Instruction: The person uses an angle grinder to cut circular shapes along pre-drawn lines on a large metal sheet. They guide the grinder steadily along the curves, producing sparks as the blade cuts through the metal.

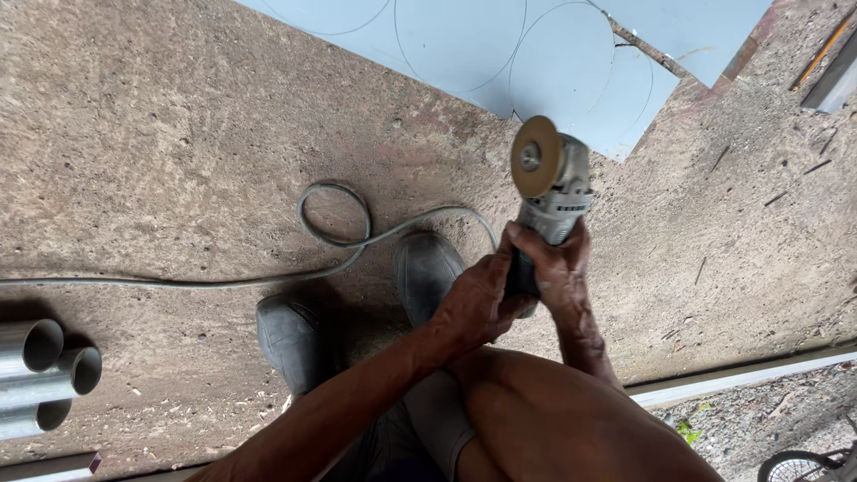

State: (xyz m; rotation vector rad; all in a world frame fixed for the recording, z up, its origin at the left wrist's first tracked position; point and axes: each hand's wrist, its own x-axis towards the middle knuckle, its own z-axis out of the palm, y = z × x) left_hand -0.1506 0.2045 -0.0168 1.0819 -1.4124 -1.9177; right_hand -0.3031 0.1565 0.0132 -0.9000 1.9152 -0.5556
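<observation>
Both hands grip an angle grinder (546,192) held above a concrete floor (178,134). The left hand (478,299) wraps the handle's end; the right hand (561,268) closes around its body. Its disc (536,156) faces up, near a blue sheet (553,54).

The small handheld angle grinder (551,192) has a pale grey metal head, a dull tan-gold round disc with a silver hub at its middle, and a black grip. Just above the grinder lies a flat pale blue sheet (482,45) marked with thin dark circle outlines. Left of the grinder a light grey cable (332,219) loops over the rough floor (161,161), which is brownish-grey and speckled. Below and left of the grinder sit two dark grey rubber boots (428,272), dusty on top. Far left of it, round metal pipes (40,366) are shiny silver with dark mouths. Low and right of the grinder runs a whitish-grey strip (741,379).
</observation>
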